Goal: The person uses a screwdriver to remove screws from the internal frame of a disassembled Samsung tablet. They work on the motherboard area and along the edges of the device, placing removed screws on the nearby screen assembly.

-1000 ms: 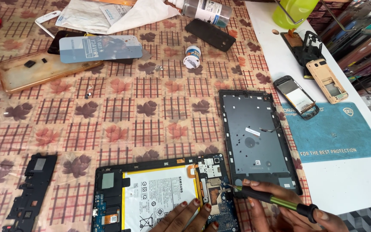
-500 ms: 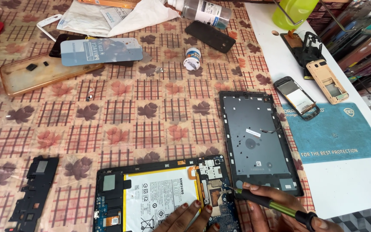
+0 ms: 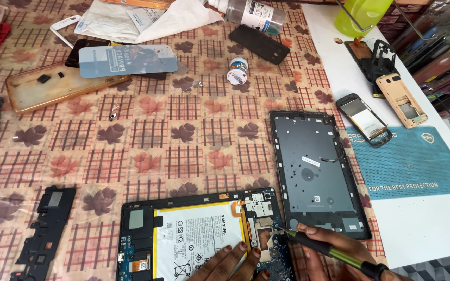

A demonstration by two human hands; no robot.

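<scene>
An opened tablet [image 3: 147, 231] lies at the bottom centre, its white battery [image 3: 199, 239] and circuit board exposed. My left hand [image 3: 230, 263] rests flat on the battery's lower right part, fingers spread. My right hand [image 3: 334, 257] grips a black and green screwdriver [image 3: 334, 252]; its tip touches the board near the tablet's right edge. The tablet's dark back cover [image 3: 316, 171] lies face down just to the right.
A black plastic frame piece [image 3: 45, 231] lies at the lower left. A clear phone case [image 3: 53, 88], a blue protector sheet [image 3: 126, 60], a small pot [image 3: 237, 70], a bottle [image 3: 253, 13], phone parts [image 3: 365, 119] and a blue mat [image 3: 412, 164] sit around the patterned cloth.
The view has shifted slightly. Both hands stay on the tablet, with the screwdriver tip still at the board.
</scene>
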